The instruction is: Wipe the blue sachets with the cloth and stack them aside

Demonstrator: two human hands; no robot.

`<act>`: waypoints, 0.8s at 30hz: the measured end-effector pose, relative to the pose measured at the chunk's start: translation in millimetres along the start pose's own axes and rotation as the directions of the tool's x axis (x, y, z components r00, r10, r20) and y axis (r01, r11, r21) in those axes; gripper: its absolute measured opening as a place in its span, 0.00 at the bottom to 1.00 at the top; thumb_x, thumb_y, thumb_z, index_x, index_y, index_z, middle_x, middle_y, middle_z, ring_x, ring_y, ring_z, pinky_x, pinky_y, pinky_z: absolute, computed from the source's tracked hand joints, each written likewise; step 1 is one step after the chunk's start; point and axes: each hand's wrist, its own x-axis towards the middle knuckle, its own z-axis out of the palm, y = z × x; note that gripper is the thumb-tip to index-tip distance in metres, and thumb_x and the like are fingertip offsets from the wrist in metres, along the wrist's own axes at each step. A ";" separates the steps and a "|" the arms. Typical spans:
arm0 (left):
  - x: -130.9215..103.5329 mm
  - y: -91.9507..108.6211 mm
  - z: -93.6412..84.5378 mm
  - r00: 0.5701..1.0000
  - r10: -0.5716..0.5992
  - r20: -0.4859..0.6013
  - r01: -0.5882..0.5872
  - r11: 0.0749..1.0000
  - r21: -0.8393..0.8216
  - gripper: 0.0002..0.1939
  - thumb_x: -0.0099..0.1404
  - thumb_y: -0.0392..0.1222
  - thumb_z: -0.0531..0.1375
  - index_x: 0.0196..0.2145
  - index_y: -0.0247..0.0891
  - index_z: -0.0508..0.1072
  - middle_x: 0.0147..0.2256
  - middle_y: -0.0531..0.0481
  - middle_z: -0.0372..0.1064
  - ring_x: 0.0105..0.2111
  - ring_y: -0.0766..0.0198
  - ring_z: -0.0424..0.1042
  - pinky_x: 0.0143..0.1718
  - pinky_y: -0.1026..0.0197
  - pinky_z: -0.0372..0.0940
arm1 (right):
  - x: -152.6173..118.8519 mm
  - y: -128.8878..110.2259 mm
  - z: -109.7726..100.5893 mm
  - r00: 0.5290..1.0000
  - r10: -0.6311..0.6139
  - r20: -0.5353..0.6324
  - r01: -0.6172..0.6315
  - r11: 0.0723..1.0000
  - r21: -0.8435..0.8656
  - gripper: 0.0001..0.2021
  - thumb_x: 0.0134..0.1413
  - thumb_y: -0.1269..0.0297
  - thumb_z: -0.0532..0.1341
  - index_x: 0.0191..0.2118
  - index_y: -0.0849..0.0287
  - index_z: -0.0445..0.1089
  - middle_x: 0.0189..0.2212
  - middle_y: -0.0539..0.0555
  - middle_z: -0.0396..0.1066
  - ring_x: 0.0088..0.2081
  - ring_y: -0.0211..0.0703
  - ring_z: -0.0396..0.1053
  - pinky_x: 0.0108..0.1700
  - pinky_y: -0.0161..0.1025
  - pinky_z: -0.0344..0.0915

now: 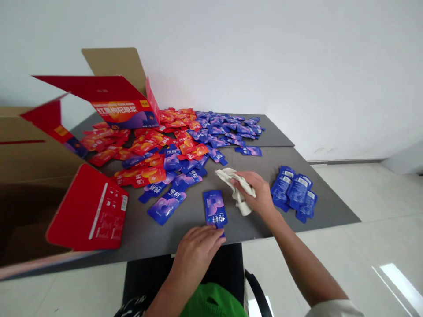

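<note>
A blue pouch (214, 206) with a purple print lies flat near the table's front edge. At its near end, my left hand (198, 246) has its fingers closed on the pouch. My right hand (253, 191) grips a crumpled white cloth (238, 193) just to the right of that pouch, a little apart from it. Farther right sits a small group of blue pouches (297, 189), turned with their barcode sides up. To the left, other loose blue pouches (167, 204) lie face up beside the red ones.
Red pouches (145, 174) are heaped at the left and middle of the grey table (261, 220). Another heap of blue pouches (228, 127) lies at the back. A red printed box (125, 112) stands behind them, and a large open carton (29, 198) fills the left side.
</note>
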 end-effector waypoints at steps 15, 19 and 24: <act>87.5 -37.2 13.0 0.885 -0.431 0.174 0.369 0.880 0.299 0.38 0.58 0.55 0.73 0.60 0.32 0.72 0.51 0.33 0.70 0.52 0.40 0.72 0.53 0.45 0.67 | -111.9 -7.7 -8.4 0.844 0.440 -0.308 -0.412 0.898 0.154 0.14 0.65 0.52 0.64 0.46 0.56 0.80 0.44 0.57 0.80 0.44 0.52 0.77 0.49 0.47 0.73; 96.4 -47.1 9.2 0.865 -0.449 0.224 0.422 0.892 0.162 0.37 0.53 0.48 0.75 0.58 0.34 0.74 0.50 0.36 0.73 0.51 0.45 0.76 0.51 0.51 0.68 | -111.9 -5.0 -10.1 0.863 0.417 -0.286 -0.393 0.909 0.141 0.14 0.65 0.52 0.64 0.46 0.55 0.80 0.44 0.57 0.80 0.44 0.53 0.77 0.50 0.48 0.73; 110.5 -51.7 -0.3 0.895 -0.394 0.208 0.398 0.917 0.027 0.22 0.58 0.41 0.72 0.50 0.39 0.79 0.42 0.47 0.79 0.43 0.54 0.79 0.44 0.58 0.71 | -113.5 -2.2 -13.0 0.869 0.417 -0.265 -0.385 0.908 0.167 0.14 0.64 0.52 0.64 0.47 0.55 0.80 0.44 0.57 0.80 0.43 0.52 0.78 0.49 0.47 0.73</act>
